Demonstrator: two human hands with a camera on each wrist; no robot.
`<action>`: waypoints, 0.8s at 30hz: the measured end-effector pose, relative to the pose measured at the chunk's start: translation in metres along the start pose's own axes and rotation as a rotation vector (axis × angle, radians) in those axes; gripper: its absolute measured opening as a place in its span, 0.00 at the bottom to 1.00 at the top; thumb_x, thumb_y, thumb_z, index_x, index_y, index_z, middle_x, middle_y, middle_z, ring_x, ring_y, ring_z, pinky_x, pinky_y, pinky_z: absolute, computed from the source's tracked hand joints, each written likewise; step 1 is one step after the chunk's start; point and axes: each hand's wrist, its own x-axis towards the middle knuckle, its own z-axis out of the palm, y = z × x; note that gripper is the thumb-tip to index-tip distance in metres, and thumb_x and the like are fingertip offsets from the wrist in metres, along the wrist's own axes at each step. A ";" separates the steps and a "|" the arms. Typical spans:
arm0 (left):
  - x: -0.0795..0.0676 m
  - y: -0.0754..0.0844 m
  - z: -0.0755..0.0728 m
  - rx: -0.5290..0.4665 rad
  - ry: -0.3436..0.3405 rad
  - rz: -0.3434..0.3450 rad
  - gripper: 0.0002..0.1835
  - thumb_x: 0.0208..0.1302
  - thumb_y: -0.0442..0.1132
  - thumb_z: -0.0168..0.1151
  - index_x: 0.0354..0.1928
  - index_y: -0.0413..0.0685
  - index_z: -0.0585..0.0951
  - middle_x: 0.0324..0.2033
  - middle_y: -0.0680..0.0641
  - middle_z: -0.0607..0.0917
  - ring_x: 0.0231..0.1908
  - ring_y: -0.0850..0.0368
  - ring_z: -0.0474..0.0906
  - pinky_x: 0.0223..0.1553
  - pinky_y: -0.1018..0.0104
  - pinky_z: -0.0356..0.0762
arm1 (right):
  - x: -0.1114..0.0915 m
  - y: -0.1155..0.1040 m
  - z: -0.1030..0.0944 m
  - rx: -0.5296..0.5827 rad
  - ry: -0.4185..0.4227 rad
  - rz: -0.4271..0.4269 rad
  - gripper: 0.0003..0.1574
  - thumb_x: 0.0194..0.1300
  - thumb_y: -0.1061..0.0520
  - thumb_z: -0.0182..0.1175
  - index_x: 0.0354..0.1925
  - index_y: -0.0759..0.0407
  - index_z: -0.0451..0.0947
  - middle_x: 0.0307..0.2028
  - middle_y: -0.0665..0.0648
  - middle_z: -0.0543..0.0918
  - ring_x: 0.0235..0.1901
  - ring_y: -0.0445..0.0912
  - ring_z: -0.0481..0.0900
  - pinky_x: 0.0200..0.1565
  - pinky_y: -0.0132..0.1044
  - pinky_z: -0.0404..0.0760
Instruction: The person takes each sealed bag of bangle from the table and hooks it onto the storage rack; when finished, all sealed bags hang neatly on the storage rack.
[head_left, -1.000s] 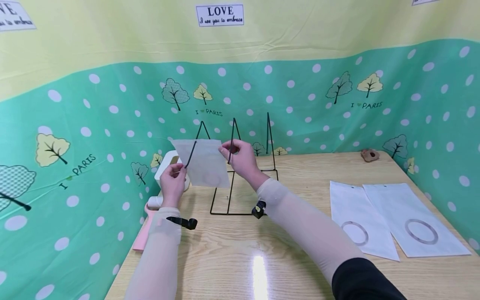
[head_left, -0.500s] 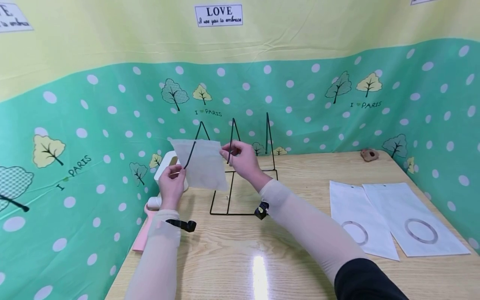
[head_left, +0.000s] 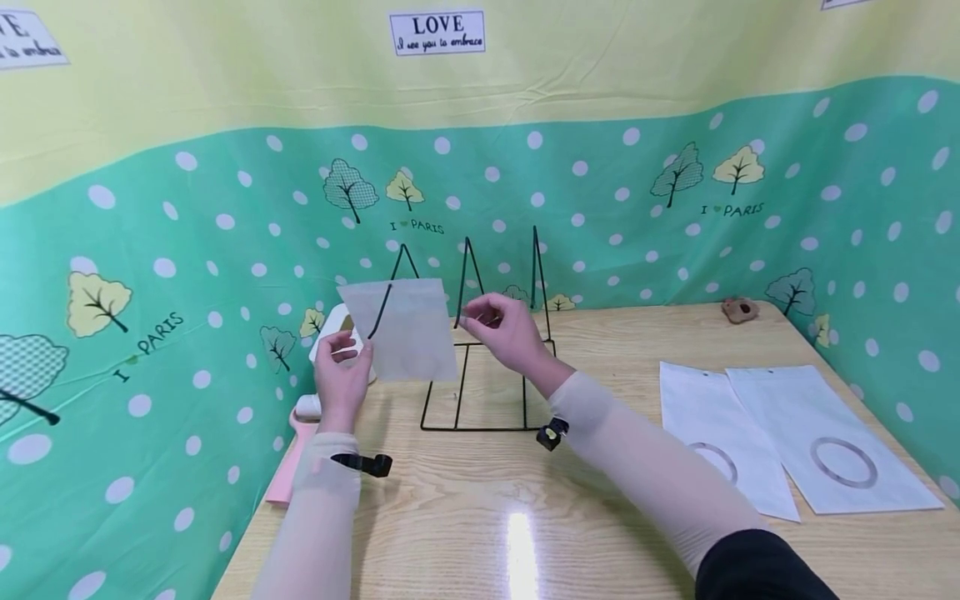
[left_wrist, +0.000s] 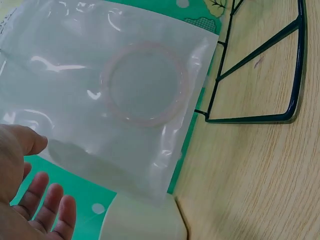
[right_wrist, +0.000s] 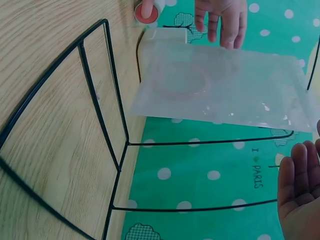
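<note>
A translucent white plastic bag (head_left: 408, 333) hangs at the leftmost upright of a black wire rack (head_left: 480, 429). That upright's front wire runs down across the bag's face. A pinkish ring (left_wrist: 182, 90) shows through the plastic in the left wrist view. My left hand (head_left: 343, 375) is beside the bag's left edge, its thumb close to the edge and fingers loosely bent. To the right of the bag, near the middle upright, my right hand (head_left: 510, 333) has loosely curled fingers holding nothing. In the right wrist view the bag (right_wrist: 220, 85) spans between both hands.
Two flat white bags (head_left: 840, 417), each with a ring, lie on the table's right side. A brown object (head_left: 739, 310) sits at the back right. Left of the rack are a white container (head_left: 322, 342) and a pink-handled roller (head_left: 288, 467). Patterned cloth (head_left: 600, 233) surrounds the table.
My right hand has let go of the bag's right edge and moved right. The left hand's fingers have loosened from the left edge. The bag stays hanging on the rack.
</note>
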 end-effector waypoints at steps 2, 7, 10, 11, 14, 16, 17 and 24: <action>-0.003 0.001 -0.001 0.000 0.010 0.011 0.25 0.70 0.44 0.70 0.63 0.43 0.74 0.54 0.44 0.79 0.53 0.43 0.77 0.50 0.61 0.73 | -0.005 0.000 -0.008 -0.012 0.000 -0.001 0.10 0.70 0.49 0.71 0.47 0.48 0.87 0.39 0.48 0.86 0.37 0.45 0.84 0.38 0.41 0.84; -0.009 0.001 -0.005 0.011 0.021 0.013 0.25 0.71 0.45 0.70 0.64 0.44 0.74 0.54 0.44 0.79 0.53 0.43 0.76 0.48 0.62 0.73 | -0.017 0.000 -0.029 -0.007 0.019 -0.030 0.10 0.70 0.51 0.72 0.47 0.53 0.87 0.40 0.50 0.87 0.37 0.47 0.84 0.39 0.40 0.84; -0.014 0.001 -0.008 0.012 0.034 0.013 0.25 0.70 0.44 0.70 0.64 0.44 0.74 0.54 0.45 0.78 0.53 0.44 0.76 0.47 0.64 0.73 | -0.026 0.000 -0.042 -0.016 0.042 -0.054 0.11 0.69 0.55 0.72 0.47 0.58 0.86 0.40 0.52 0.88 0.38 0.48 0.84 0.40 0.39 0.83; -0.016 0.000 -0.009 0.007 0.041 0.016 0.26 0.70 0.44 0.70 0.64 0.44 0.74 0.54 0.45 0.78 0.52 0.45 0.76 0.47 0.65 0.73 | -0.029 0.000 -0.047 -0.024 0.051 -0.058 0.11 0.69 0.56 0.72 0.47 0.59 0.86 0.40 0.53 0.88 0.38 0.49 0.84 0.41 0.39 0.83; -0.022 -0.001 -0.011 -0.004 0.058 0.032 0.25 0.69 0.42 0.72 0.62 0.43 0.73 0.52 0.45 0.77 0.52 0.45 0.76 0.46 0.67 0.73 | -0.039 0.000 -0.061 -0.039 0.075 -0.055 0.11 0.68 0.56 0.73 0.46 0.58 0.86 0.42 0.53 0.87 0.40 0.49 0.84 0.44 0.40 0.82; -0.027 -0.003 -0.012 -0.003 0.067 0.040 0.25 0.69 0.42 0.72 0.61 0.42 0.73 0.51 0.45 0.76 0.51 0.45 0.75 0.46 0.67 0.73 | -0.045 0.001 -0.071 -0.037 0.089 -0.063 0.10 0.68 0.57 0.73 0.46 0.58 0.86 0.42 0.56 0.87 0.41 0.50 0.83 0.45 0.39 0.82; -0.029 -0.003 -0.012 -0.004 0.068 0.042 0.25 0.68 0.41 0.72 0.60 0.42 0.73 0.51 0.44 0.76 0.51 0.45 0.75 0.46 0.67 0.73 | -0.048 0.002 -0.076 -0.044 0.096 -0.066 0.10 0.68 0.58 0.73 0.46 0.58 0.86 0.43 0.56 0.87 0.41 0.51 0.83 0.45 0.38 0.82; -0.047 -0.002 -0.013 0.003 0.028 0.031 0.23 0.68 0.41 0.72 0.58 0.42 0.73 0.51 0.44 0.77 0.50 0.46 0.76 0.46 0.66 0.74 | -0.065 0.002 -0.108 -0.102 0.140 -0.129 0.10 0.68 0.59 0.73 0.47 0.58 0.87 0.43 0.54 0.87 0.41 0.48 0.84 0.45 0.31 0.81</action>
